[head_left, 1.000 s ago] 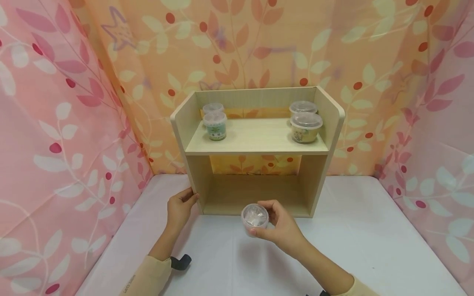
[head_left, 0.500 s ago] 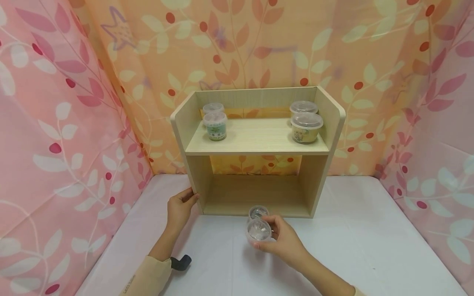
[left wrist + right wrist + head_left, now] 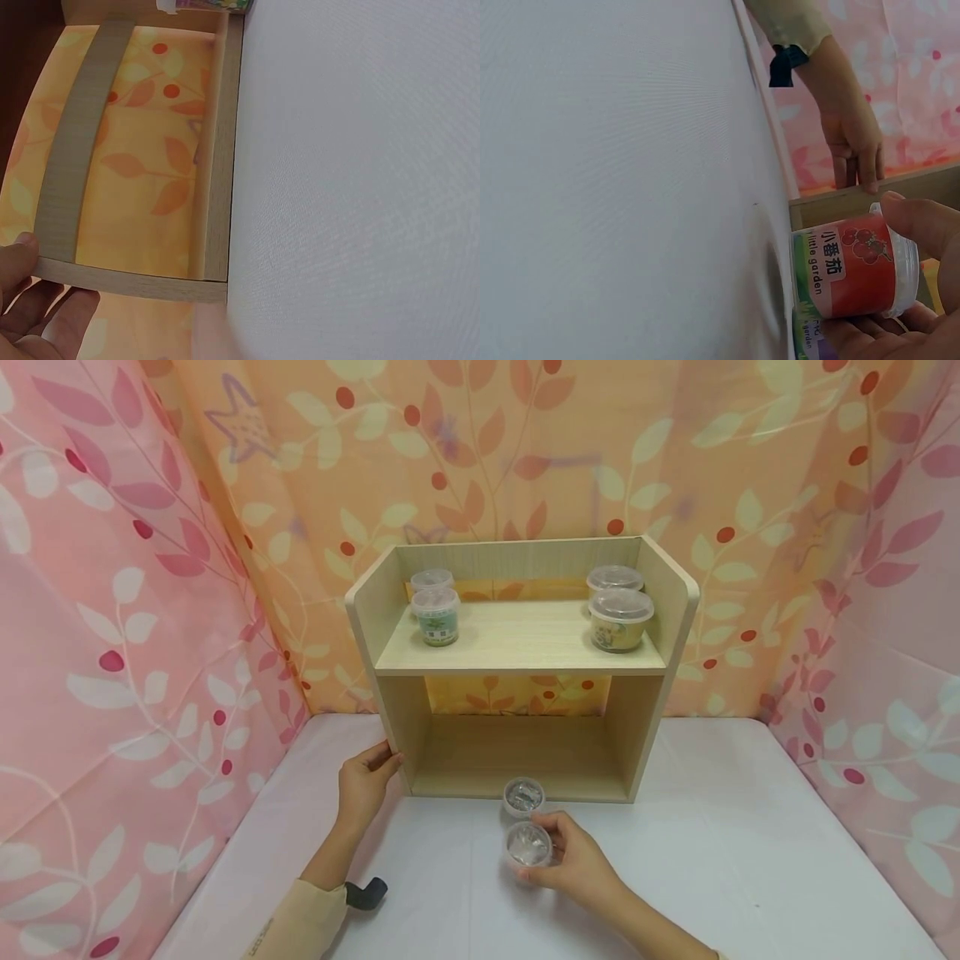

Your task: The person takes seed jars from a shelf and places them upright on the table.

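My red-labelled cup (image 3: 853, 271) with tomato print, clear lid, white tabletop (image 3: 750, 827), pale wood-grain shelf (image 3: 517, 647), pink and orange leaf-patterned curtains (image 3: 112, 568), my beige sleeve (image 3: 300, 918).

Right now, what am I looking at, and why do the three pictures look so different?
These are a person's two bare hands, filmed by three cameras. The big picture comes from a camera on the head; the other two sit on the wrists, so they look sideways. On the white table stands a pale wooden shelf with four lidded plastic cups on top. The left hand rests against the shelf's side. The right hand holds a small clear-lidded cup with a red tomato label. Another small lidded cup stands just behind it.
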The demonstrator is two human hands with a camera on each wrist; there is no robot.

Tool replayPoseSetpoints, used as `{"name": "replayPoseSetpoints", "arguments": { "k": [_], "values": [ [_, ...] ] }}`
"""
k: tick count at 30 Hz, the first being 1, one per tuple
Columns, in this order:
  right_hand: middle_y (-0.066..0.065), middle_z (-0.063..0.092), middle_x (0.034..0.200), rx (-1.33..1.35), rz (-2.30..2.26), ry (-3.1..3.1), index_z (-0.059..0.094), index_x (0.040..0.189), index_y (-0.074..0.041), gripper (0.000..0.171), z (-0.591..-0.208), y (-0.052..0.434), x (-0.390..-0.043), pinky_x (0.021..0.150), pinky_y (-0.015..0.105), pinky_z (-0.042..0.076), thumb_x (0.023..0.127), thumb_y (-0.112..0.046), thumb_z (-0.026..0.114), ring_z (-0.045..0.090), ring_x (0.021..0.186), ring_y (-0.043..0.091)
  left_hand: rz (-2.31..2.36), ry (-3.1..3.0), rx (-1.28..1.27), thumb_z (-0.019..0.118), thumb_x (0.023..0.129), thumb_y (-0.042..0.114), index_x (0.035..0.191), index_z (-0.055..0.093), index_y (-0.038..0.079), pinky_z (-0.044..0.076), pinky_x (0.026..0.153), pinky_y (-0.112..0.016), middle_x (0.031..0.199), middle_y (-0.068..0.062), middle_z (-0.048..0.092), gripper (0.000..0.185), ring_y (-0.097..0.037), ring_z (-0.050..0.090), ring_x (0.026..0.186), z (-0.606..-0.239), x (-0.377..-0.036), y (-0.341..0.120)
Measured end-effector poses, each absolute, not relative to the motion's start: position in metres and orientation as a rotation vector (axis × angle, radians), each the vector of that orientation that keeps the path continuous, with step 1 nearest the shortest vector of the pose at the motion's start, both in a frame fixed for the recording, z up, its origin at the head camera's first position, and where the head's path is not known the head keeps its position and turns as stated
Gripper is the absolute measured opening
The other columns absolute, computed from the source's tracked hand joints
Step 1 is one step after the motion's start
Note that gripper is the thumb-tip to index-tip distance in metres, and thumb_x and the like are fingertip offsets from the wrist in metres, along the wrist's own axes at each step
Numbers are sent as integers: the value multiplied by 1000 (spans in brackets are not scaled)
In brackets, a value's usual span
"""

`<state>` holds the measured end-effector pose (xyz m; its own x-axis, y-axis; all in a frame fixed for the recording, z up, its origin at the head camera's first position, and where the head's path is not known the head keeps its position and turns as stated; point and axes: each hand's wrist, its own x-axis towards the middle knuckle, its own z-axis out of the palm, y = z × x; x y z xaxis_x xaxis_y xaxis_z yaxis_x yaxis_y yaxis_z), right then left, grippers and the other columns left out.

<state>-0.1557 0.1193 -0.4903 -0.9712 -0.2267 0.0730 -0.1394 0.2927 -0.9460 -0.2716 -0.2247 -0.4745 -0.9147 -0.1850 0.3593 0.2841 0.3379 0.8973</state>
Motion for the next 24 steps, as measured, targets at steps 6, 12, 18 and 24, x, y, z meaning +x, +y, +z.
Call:
{"name": "replayPoseSetpoints", "arguments": {
  "k": [6, 12, 18, 24],
  "values": [
    [15, 63, 131, -356, -1753, 2483, 55, 130, -2, 74, -496, 120, -157, 93, 20, 53, 70, -15, 96, 65, 119, 32, -1607, -2209, -79, 80, 90, 9, 120, 74, -2, 58, 77, -14, 113, -18, 76, 33, -24, 75, 101, -474, -272, -224],
    [20, 61, 134, -370, -1774, 2461, 53, 132, 1, 75, -497, 120, -156, 98, 30, 55, 71, -12, 95, 62, 123, 37, -1616, -2225, -57, 78, 91, 8, 122, 72, -4, 56, 78, -12, 115, -21, 74, 34, -30, 73, 105, -467, -270, -220],
    [20, 58, 141, -386, -1709, 2507, 50, 138, 0, 80, -496, 118, -155, 106, 50, 49, 73, -16, 94, 59, 127, 40, -1600, -2261, -61, 76, 91, 2, 122, 70, -10, 57, 79, -15, 114, -25, 73, 33, -37, 71, 106, -449, -258, -215],
    [15, 61, 138, -414, -1653, 2558, 51, 140, -1, 84, -494, 119, -155, 107, 53, 47, 71, -19, 95, 59, 126, 36, -1616, -2259, -36, 77, 92, 7, 123, 71, -5, 56, 79, -13, 116, -21, 73, 35, -33, 71, 107, -462, -265, -220]
  ]
}}
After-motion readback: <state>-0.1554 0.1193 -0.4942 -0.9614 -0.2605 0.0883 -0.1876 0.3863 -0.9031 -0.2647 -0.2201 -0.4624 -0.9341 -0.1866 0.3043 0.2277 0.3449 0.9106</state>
